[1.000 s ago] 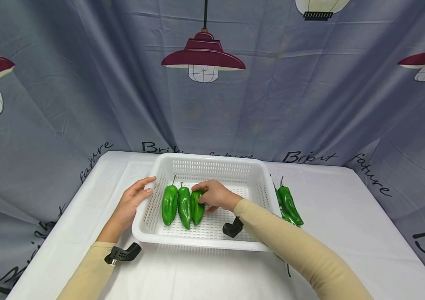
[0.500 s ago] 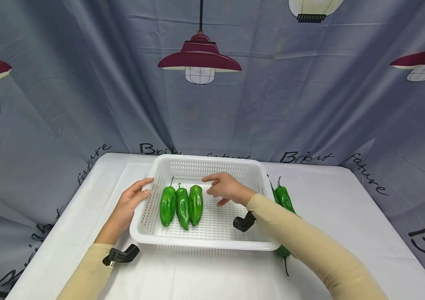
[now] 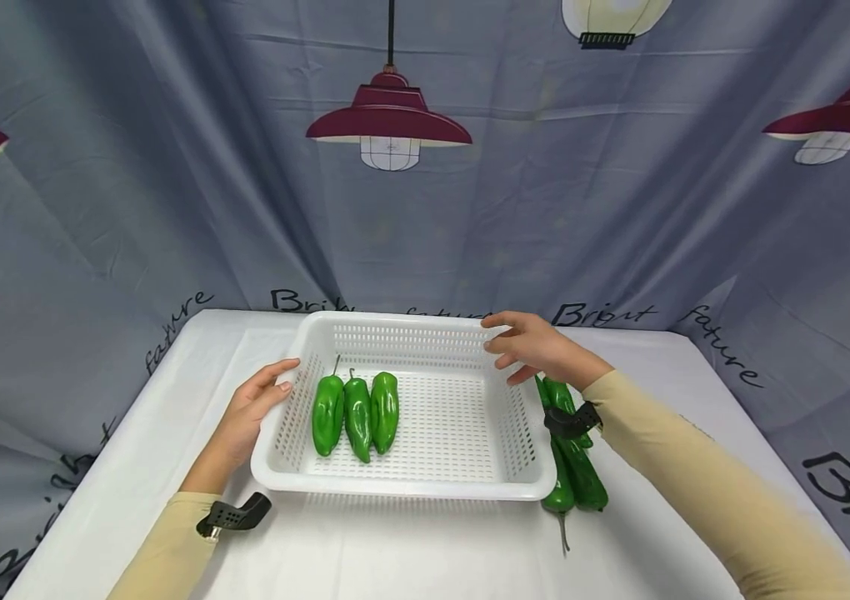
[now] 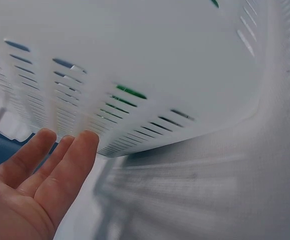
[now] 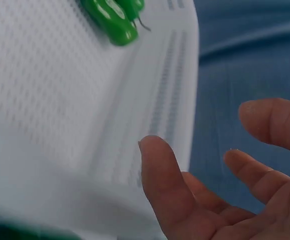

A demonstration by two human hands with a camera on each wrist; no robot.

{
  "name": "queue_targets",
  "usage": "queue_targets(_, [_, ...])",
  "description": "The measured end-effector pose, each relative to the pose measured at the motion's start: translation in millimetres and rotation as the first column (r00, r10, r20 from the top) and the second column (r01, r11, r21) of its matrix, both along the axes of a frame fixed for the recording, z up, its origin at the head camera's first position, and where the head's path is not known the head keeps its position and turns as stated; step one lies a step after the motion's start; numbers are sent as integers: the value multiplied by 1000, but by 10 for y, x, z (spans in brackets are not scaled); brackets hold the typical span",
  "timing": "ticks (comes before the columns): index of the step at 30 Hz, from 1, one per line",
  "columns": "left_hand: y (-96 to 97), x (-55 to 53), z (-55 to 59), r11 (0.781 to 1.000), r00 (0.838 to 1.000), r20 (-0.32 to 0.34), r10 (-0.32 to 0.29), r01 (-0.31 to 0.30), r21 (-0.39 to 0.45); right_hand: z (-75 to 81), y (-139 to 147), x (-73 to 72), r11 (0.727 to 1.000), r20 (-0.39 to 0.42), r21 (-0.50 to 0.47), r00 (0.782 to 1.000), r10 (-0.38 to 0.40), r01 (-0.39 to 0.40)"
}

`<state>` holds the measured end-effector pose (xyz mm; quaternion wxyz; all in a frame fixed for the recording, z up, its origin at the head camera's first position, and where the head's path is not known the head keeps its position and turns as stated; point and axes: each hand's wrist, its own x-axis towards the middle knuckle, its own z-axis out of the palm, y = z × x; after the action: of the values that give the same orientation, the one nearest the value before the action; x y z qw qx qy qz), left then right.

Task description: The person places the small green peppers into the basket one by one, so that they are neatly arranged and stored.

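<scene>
A white perforated plastic basket (image 3: 440,489) holds three green peppers side by side at its left: a left one (image 3: 328,415), a middle one (image 3: 357,417) and a right one (image 3: 385,411). My left hand (image 3: 242,414) is at the basket's left side; in the left wrist view its fairly straight fingers (image 4: 59,175) rest against or very near the outer wall. Over the basket's back right corner hovers my right hand (image 3: 537,346), fingers spread and holding nothing. In the right wrist view its thumb (image 5: 160,175) shows in front of the basket wall.
More green peppers (image 3: 582,475) lie on the white-covered table (image 3: 410,550) along the basket's right side, partly behind my right wrist and its black camera mount (image 3: 571,421). A blue-grey curtain (image 3: 410,242) with printed lamps hangs behind the table.
My right hand has let go of the rightmost pepper in the basket and moved right to the back right corner. My left hand has stayed at the left rim. The view has shifted slightly.
</scene>
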<state>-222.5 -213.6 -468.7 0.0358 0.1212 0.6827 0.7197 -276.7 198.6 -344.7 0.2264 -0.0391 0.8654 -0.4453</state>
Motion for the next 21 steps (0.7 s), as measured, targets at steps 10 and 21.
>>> queue_targets(10, [-5, 8, -4, 1000, 1000, -13, 8, -8, -14, 32, 612, 106, 997, -59, 43, 997, -57, 60])
queue_targets(21, [16, 10, 1, 1000, 1000, -12, 9, -9, -27, -219, 1069, 170, 990, -78, 79, 991, -109, 115])
